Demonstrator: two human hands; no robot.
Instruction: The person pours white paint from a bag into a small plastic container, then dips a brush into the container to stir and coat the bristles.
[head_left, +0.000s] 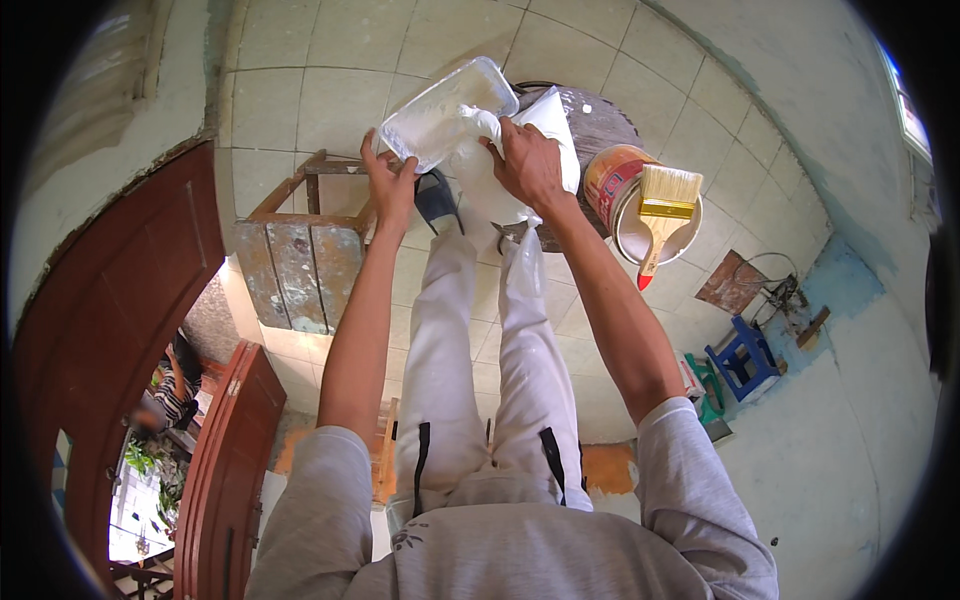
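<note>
My left hand (391, 185) grips the near left corner of a shallow clear plastic tray (425, 117), which is tilted and smeared white inside. My right hand (531, 163) is closed round a plastic bag of white material (487, 180). One white end of the bag reaches over the tray's right part, and a knotted end hangs below my wrist. Whether anything is flowing out cannot be made out. Just right of that hand, a white packet (549, 122) rests on a round, paint-spotted wooden stool (605, 112).
A paint bucket (612, 180) with a wide brush (665, 212) across its top stands right of the stool. At left is a worn wooden bench (290, 275). A blue plastic stool (742, 358) and tangled wires (785, 298) lie by the right wall. Someone sits beyond the open brown door (228, 470).
</note>
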